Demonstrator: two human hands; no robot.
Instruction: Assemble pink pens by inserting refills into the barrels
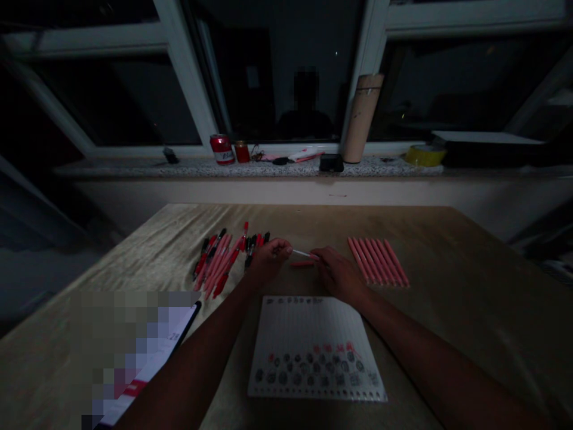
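1. Pinching one end of a slim pale rod (pixel 301 253), the left hand (pixel 273 255) is at the centre of the frame, thumb and fingertips together. The rod slants slightly down toward the right.
2. The right hand (pixel 338 272), just right of centre, has its fingers bent around the rod's other end, where a bit of pink shows; what else lies under those fingers I cannot tell.
3. Just below the rod, between the hands, a short pinkish-red piece (pixel 302 263) lies on the table.
4. Left of the left hand, a loose pile of pens (pixel 217 263) mixes pink, red and black; more black and red ones lie right beside that hand, partly hidden by it.
5. Right of the right hand, pink pens (pixel 378 261) lie side by side in a neat, slanting row.
6. At lower centre, between the forearms, a lined spiral notebook (pixel 308 325) lies open, with dark and red marks.
7. At lower left, a device with a lit screen (pixel 179 322) is partly blurred out.
8. All rest on a brownish table (pixel 447 346).
9. Across the upper frame, a speckled windowsill (pixel 277 170) holds a red can (pixel 222 149), a tall tan cylinder (pixel 362 119) and a yellow roll (pixel 425 156), before dark windows (pixel 277 54).
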